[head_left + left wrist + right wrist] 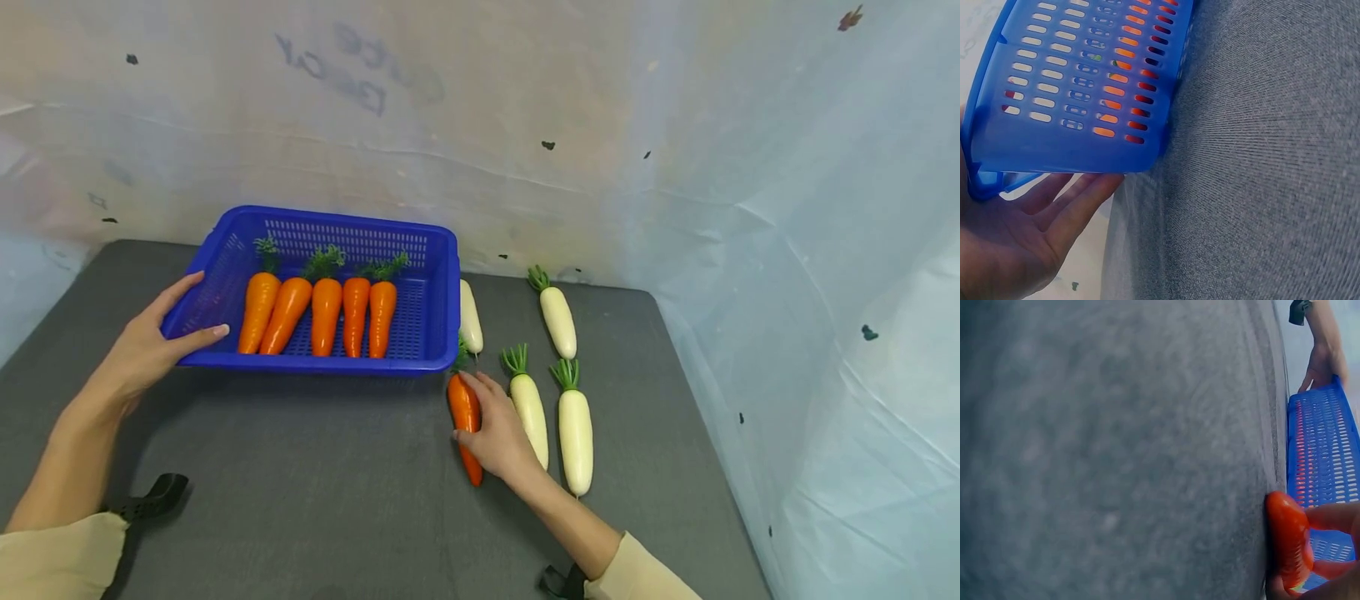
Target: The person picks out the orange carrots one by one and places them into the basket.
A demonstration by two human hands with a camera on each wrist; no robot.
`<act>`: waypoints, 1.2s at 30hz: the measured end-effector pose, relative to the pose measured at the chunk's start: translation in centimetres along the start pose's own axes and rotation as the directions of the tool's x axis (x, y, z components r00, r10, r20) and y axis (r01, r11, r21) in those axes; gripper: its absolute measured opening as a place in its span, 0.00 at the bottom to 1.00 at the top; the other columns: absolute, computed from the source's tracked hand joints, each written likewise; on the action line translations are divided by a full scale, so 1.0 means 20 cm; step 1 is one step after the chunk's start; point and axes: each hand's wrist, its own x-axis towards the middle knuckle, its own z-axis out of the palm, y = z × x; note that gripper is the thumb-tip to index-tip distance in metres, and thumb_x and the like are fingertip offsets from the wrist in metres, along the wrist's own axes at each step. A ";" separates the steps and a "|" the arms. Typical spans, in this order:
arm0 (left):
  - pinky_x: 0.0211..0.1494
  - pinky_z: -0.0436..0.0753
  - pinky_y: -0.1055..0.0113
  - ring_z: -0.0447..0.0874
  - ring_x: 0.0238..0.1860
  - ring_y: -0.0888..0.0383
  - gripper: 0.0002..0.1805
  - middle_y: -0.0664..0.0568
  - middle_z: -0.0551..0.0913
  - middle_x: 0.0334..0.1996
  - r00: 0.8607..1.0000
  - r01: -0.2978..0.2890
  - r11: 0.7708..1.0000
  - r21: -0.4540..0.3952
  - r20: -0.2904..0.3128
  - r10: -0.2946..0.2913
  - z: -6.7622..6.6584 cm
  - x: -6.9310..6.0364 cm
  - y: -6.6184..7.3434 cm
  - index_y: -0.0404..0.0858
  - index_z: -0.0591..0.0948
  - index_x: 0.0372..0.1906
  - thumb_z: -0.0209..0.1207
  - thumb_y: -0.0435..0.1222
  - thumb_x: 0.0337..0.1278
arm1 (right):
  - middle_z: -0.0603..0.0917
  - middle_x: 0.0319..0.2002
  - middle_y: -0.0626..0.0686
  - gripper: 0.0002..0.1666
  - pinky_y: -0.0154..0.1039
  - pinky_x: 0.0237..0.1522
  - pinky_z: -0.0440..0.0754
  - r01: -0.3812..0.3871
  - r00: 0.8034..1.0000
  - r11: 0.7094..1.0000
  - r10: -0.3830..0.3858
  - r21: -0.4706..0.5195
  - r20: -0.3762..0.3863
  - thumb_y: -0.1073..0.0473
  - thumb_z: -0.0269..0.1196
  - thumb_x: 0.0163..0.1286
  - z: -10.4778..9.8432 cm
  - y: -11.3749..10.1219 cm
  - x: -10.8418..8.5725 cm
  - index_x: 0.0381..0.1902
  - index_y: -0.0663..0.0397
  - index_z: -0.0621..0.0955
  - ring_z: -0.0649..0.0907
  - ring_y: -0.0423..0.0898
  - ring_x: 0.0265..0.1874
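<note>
My left hand (142,346) grips the left end of a blue plastic basket (442,292), thumb over the front rim. In the left wrist view, the fingers (1079,209) reach behind the basket's slotted wall (1035,144). Inside the basket lies a row of several orange carrots (326,317) with green tops. My right hand (498,429) holds another carrot (463,404) on the table, just off the basket's front right corner. Thumb and fingers sit around this carrot (1288,534) in the right wrist view. Its leafy top is partly hidden by the basket corner.
Several white radishes lie right of the basket: one radish (470,321) is partly behind it, another radish (528,417) is partly hidden by my right hand. Pale sheeting (525,108) hangs behind the dark grey table (315,475). Black straps (153,498) are at both wrists.
</note>
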 end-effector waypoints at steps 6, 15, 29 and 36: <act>0.60 0.47 0.19 0.37 0.70 0.18 0.49 0.33 0.30 0.77 1.000 -0.016 1.000 -0.010 -0.008 0.016 0.00 -0.01 0.00 0.64 0.36 0.79 0.57 0.53 0.68 | 0.73 0.61 0.62 0.52 0.50 0.51 0.80 -0.029 0.998 1.000 0.029 -0.009 0.053 0.60 0.77 0.52 -0.01 0.00 0.02 0.74 0.46 0.67 0.79 0.55 0.53; 0.60 0.47 0.19 0.37 0.70 0.18 0.49 0.33 0.30 0.77 1.000 -0.010 1.000 -0.021 -0.008 0.010 -0.01 -0.01 0.00 0.65 0.36 0.79 0.57 0.52 0.68 | 0.74 0.50 0.60 0.52 0.41 0.34 0.79 -0.060 0.993 0.997 0.065 -0.044 0.100 0.58 0.77 0.48 -0.03 0.00 0.09 0.71 0.45 0.66 0.76 0.48 0.37; 0.61 0.48 0.20 0.39 0.71 0.19 0.49 0.33 0.32 0.78 1.000 -0.001 0.999 -0.047 -0.015 0.001 0.03 -0.02 -0.01 0.65 0.37 0.79 0.58 0.52 0.67 | 0.74 0.57 0.62 0.53 0.43 0.36 0.84 -0.149 0.983 0.904 0.091 0.400 0.159 0.67 0.70 0.59 -0.11 0.02 0.09 0.76 0.44 0.56 0.84 0.50 0.37; 0.60 0.49 0.19 0.40 0.70 0.19 0.49 0.34 0.32 0.78 1.000 -0.003 1.000 -0.022 -0.017 0.003 0.01 0.00 0.01 0.65 0.37 0.79 0.58 0.53 0.67 | 0.70 0.59 0.64 0.53 0.44 0.34 0.87 -0.169 0.980 0.848 0.089 0.503 0.178 0.65 0.69 0.62 -0.16 0.03 0.11 0.77 0.35 0.54 0.85 0.52 0.38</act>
